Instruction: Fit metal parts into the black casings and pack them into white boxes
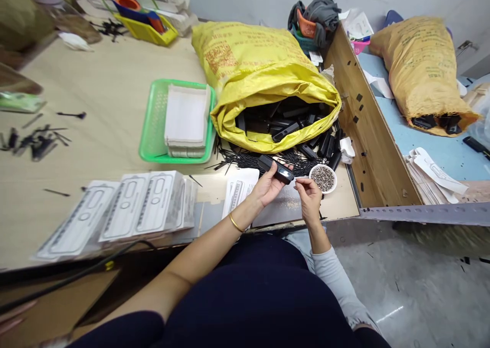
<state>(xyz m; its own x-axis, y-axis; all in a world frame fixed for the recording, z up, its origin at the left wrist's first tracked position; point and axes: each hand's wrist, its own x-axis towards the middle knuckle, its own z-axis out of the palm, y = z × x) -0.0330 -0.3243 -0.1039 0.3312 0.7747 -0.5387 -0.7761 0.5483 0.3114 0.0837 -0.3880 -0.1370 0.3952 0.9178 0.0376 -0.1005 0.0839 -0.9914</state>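
Observation:
My left hand (268, 189) is wrapped round a black oblong plastic casing (281, 171), held tilted above the near edge of the table. Close to the casing's right end, my right hand (309, 197) pinches with thumb and forefinger; whatever sits between the fingertips is too small to name. Just right of that hand stands a white round tub (323, 178) full of small metal pieces. Behind both hands lies a heap of thin black sticks (248, 159). A yellow woven sack (264, 72) opens toward me, with more black casings (287, 128) inside and spilling out.
A green basket (153, 118) holds a stack of white cards. Packed printed boxes (126, 205) line the front edge at left. A wooden partition (375, 133) rises on the right, with an orange-tan sack (421, 72) beyond it. Loose black parts (38, 144) lie far left.

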